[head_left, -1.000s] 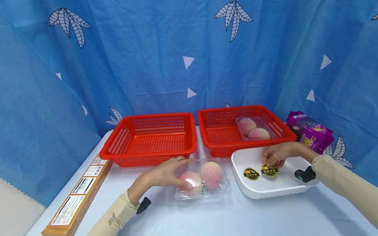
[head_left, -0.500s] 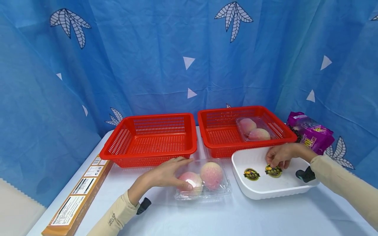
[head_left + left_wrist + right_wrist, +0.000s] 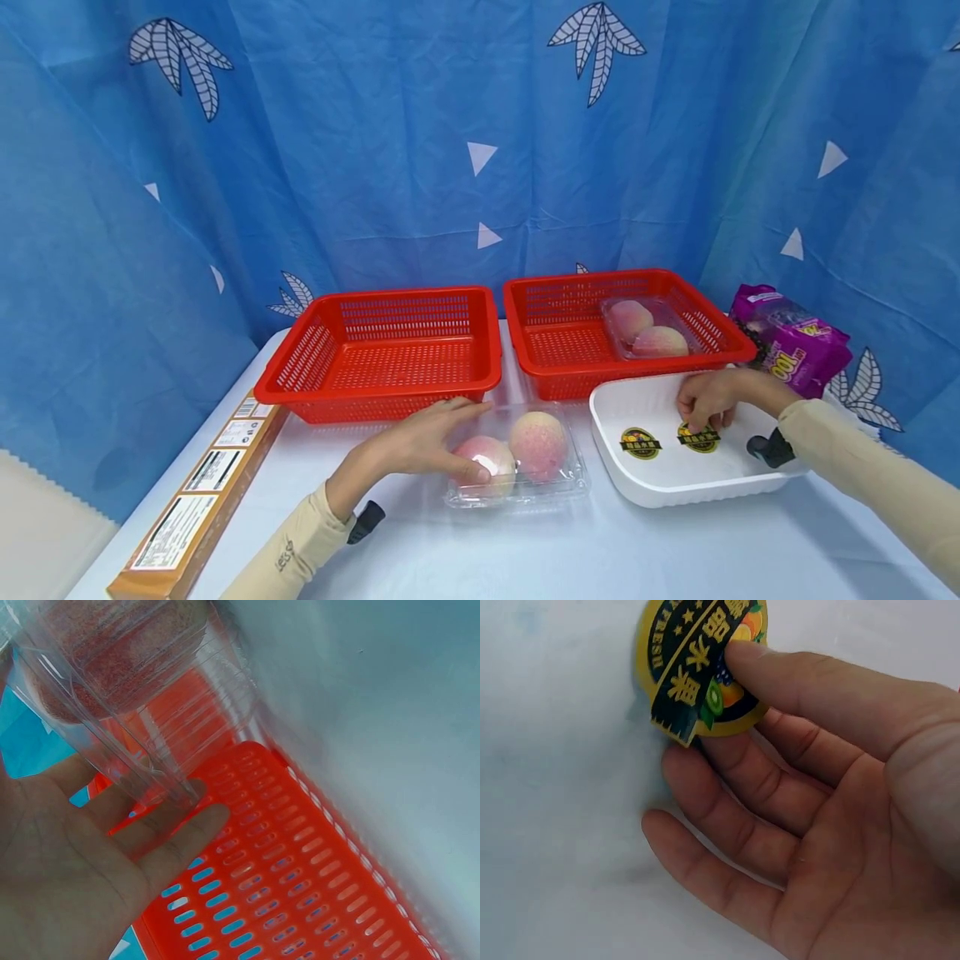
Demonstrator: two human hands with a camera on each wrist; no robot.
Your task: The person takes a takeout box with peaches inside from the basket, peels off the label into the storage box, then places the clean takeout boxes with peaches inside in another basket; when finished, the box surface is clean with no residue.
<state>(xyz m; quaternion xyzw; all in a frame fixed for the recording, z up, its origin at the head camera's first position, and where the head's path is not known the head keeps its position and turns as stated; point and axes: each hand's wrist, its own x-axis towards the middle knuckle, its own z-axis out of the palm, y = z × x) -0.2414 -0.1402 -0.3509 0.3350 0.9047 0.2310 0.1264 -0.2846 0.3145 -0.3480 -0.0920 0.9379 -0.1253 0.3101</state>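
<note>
My left hand (image 3: 423,437) holds the left side of a clear plastic box (image 3: 525,497), thumb over the front and fingers at the back. Inside the box sit two pink-yellow peaches (image 3: 538,446). In the left wrist view its fingers (image 3: 176,844) lie along the ribbed plastic. Over a white tray (image 3: 660,492), my right hand (image 3: 708,400) pinches a black-and-gold fruit sticker (image 3: 682,682) between thumb and fingers; the right wrist view shows the thumb on its printed face. Another such sticker (image 3: 640,444) lies on the tray's floor, to the left.
Two red baskets (image 3: 390,404) stand behind; the right-hand basket (image 3: 555,383) holds another clear box of two peaches (image 3: 660,342). A purple packet (image 3: 810,358) lies at the far right. Along the left table edge runs a long orange-brown carton (image 3: 195,492) with white labels.
My right hand has moved slightly right with the pinched sticker, widening its distance from the other one. My left hand and the plastic box have stayed still.
</note>
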